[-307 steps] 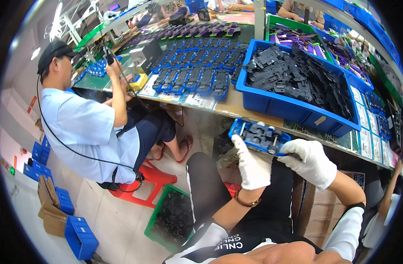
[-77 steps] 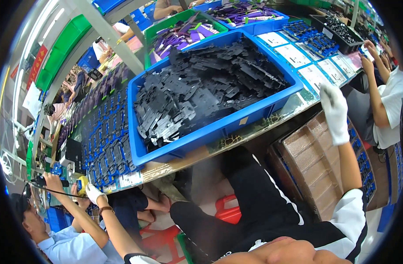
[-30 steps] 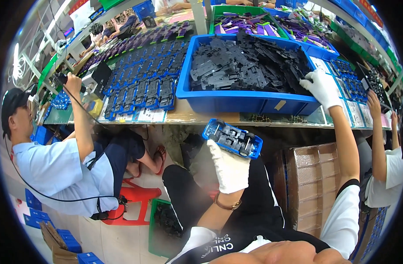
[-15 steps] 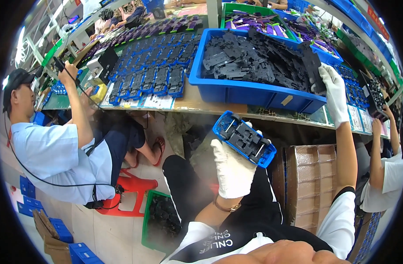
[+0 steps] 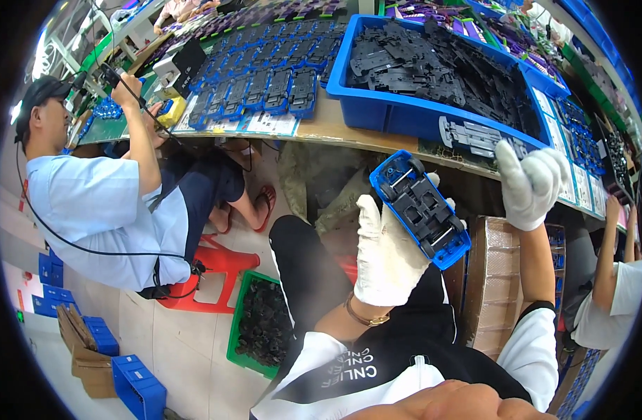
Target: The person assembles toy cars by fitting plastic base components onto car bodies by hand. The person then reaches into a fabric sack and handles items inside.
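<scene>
While the left hand (image 5: pixel 389 255), in a knitted white glove, cups a blue toy car (image 5: pixel 417 204) from below, fingers showing past its right side, the gloved right hand (image 5: pixel 534 183) pinches the right end of a flat plate (image 5: pixel 471 137). The plate is apart from the car, farther off and to its right, pointing left; the car's length slants from far left to near right. Glossy blue plastic frames the car's boxy, matte black underside. The plate looks thin, grey and ridged. Beyond stands a blue bin (image 5: pixel 366 110) heaped with black plates (image 5: pixel 440 70); to its left, blue-and-black cars (image 5: pixel 254 91) line the table (image 5: pixel 324 133).
</scene>
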{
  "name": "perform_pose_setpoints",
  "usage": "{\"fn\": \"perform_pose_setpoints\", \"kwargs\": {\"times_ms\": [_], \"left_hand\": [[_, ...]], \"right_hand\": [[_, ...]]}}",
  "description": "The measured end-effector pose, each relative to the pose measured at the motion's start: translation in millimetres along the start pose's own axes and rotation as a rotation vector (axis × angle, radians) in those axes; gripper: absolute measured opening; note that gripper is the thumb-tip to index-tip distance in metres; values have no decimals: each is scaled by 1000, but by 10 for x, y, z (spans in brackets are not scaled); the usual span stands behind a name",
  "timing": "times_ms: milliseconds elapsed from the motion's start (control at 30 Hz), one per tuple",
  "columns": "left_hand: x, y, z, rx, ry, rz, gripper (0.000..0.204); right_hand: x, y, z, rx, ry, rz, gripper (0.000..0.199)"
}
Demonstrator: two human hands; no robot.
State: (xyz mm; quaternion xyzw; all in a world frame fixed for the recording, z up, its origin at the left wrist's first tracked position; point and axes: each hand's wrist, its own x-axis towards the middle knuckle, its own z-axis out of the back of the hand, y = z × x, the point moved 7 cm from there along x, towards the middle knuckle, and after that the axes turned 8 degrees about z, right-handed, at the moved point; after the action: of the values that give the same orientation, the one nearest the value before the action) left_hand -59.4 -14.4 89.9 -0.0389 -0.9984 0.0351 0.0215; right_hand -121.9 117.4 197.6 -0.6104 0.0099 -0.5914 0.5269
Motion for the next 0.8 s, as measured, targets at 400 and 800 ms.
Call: {"fn": "perform_pose_setpoints", "kwargs": {"times_ms": [400, 800], "left_hand": [[-39, 22, 11, 49, -6, 42, 82], [128, -75, 230, -60, -66, 37, 76]], "right_hand": [[-98, 440, -23, 87, 147, 116, 39], [36, 492, -477, 647, 429, -295, 46]]}}
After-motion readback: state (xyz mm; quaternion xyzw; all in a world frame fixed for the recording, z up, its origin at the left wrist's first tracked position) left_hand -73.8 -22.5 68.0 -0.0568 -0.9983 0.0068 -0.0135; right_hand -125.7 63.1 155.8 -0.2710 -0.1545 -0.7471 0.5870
